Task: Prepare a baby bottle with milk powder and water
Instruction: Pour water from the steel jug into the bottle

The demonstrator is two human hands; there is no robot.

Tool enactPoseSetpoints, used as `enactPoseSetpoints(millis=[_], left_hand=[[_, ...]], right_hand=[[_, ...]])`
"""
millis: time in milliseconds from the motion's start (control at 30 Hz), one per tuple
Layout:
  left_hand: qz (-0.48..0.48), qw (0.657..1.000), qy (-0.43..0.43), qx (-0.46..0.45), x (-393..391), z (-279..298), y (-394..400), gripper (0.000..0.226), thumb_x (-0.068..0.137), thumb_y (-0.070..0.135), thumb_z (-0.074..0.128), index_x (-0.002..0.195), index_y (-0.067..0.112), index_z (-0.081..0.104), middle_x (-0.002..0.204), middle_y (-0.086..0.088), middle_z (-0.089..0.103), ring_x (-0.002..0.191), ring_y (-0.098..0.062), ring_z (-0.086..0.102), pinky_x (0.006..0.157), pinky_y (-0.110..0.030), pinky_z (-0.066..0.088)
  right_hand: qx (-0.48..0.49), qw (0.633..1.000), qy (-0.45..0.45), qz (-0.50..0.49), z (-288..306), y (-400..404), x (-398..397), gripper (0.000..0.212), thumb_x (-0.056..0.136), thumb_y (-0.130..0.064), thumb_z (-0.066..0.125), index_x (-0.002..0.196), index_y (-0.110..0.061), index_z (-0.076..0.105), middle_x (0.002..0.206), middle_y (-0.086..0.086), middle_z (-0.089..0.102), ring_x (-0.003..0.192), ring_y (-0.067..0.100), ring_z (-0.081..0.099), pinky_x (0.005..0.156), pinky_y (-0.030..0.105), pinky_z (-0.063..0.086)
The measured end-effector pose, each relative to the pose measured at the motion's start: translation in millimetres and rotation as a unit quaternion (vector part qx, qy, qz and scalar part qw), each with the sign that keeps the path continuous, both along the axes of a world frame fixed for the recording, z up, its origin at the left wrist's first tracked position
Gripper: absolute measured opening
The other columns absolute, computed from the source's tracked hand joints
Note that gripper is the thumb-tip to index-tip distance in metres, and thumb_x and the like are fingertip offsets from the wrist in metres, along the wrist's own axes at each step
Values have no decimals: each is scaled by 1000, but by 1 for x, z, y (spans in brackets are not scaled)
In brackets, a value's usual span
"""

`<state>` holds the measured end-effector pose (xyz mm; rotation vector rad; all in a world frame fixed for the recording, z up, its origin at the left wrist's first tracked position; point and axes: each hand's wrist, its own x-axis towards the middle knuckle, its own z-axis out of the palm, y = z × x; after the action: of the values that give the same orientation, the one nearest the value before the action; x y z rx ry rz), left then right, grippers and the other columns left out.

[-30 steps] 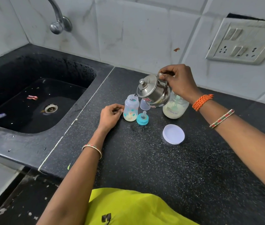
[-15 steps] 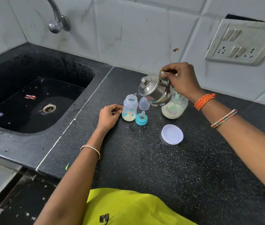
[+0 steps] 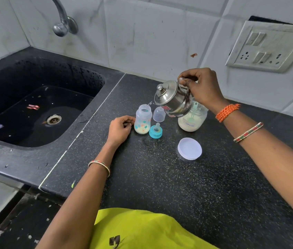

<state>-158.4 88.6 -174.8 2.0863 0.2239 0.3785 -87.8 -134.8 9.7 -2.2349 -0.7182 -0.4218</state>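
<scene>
A small clear baby bottle (image 3: 142, 121) with printed shapes stands open on the black counter (image 3: 160, 177), pale powder at its bottom. My right hand (image 3: 200, 87) grips the handle of a steel kettle (image 3: 173, 97), tilted left with its spout at the bottle's mouth. My left hand (image 3: 119, 129) rests on the counter, fingertips touching the bottle's side. A teal teat ring (image 3: 155, 131) and a clear cap (image 3: 158, 114) sit beside the bottle. Behind the kettle stands an open jar of milk powder (image 3: 192, 119) with a green scoop inside.
The jar's white lid (image 3: 189, 149) lies flat to the right. A black sink (image 3: 34, 112) with a drain and scraps fills the left, a tap (image 3: 62, 24) above it. A switch and socket plate (image 3: 269, 45) is on the tiled wall.
The kettle has moved slightly right and up while staying tilted toward the bottle. My left hand has stayed against the bottle.
</scene>
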Motion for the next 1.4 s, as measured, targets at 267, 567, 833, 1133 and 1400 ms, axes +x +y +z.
enactPoseSetpoints(millis=[267,567,833,1133,1400], left_hand=[[0,1000,5,-1,-1,2,-1,41,79,-14,44,99,11,70,90,8,66,78,8,58,69,4,39],[-2,1000,-2,-7,-2,3,-2,41,77,-13,44,96,12,71,90,8,67,79,6,60,70,2,42],[1,1000,-3,-4,-3,3,-2,41,76,-11,46,95,14,71,87,9,68,78,5,61,70,-1,44],[-1,1000,-1,-10,-2,3,-2,43,75,-13,43,93,15,71,88,8,68,79,4,62,72,-3,46],[-1,1000,1,-13,-3,4,-3,43,75,-13,43,95,13,71,89,7,68,82,-2,63,75,-8,46]], right_hand=[[8,1000,0,-6,1,0,0,15,84,-5,65,98,-3,72,88,-3,67,81,6,62,71,-2,43],[16,1000,0,-4,-1,1,0,16,84,-5,66,98,-2,72,88,-3,66,80,5,62,69,-3,43],[16,1000,-8,-11,2,2,1,16,84,-7,67,99,-4,72,89,-2,68,82,7,64,76,8,50],[19,1000,-6,-18,7,2,-3,17,84,-8,67,99,-5,72,89,-4,68,83,7,64,79,12,51],[20,999,-6,-24,11,1,-7,17,85,-8,66,101,-4,72,91,-1,69,86,10,65,82,19,53]])
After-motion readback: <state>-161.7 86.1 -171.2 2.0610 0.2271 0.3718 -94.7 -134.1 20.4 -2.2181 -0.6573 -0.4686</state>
